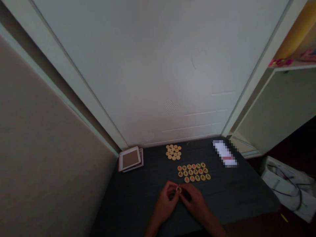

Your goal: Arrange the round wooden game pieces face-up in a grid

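Between the fingertips of both hands is a round xiangqi piece [178, 190], its marked face partly covered by fingers. My left hand [167, 197] pinches it from the left, and my right hand [194, 197] grips its right side. Just beyond my hands, more xiangqi pieces [196, 171] lie in three rows, face up with red or black characters. Farther back, a cluster of plain-looking pieces [173, 152] lies close together with no characters visible.
The dark tabletop [138, 187] meets a white panel [158, 72] at the back. Stacked framed flat items [130, 158] lie at the back left. A blurred-out white item [224, 153] is at the back right. Right of the table stands a white box [288, 187] with dark cords.
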`<control>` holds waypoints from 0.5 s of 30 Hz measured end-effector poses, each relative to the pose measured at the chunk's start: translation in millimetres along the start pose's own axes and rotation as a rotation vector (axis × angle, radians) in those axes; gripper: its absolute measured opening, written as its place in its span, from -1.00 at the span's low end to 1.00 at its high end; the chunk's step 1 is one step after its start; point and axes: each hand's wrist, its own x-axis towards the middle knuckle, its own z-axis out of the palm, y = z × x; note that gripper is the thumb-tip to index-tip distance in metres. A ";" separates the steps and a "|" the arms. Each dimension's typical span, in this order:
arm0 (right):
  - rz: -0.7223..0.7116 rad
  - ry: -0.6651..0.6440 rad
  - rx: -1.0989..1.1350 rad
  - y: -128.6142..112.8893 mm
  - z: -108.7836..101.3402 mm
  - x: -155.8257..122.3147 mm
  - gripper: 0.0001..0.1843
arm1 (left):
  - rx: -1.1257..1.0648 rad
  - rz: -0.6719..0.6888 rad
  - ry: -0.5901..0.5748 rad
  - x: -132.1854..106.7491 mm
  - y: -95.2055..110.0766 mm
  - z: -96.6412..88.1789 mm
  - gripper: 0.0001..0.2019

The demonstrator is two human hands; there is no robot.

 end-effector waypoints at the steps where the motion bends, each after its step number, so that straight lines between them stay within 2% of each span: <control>1: -0.002 -0.002 -0.001 0.1 0.1 -0.5 -0.72 | 0.006 0.007 0.019 0.2 -1.5 1.4 -0.75; 7: -0.033 0.014 -0.009 -2.3 -0.5 -0.6 -0.74 | -0.004 0.007 0.083 0.6 -4.5 5.8 -0.71; 15: -0.017 0.015 -0.006 -2.9 -1.2 -0.6 -0.74 | 0.023 0.049 0.051 -2.3 -4.6 3.4 -0.73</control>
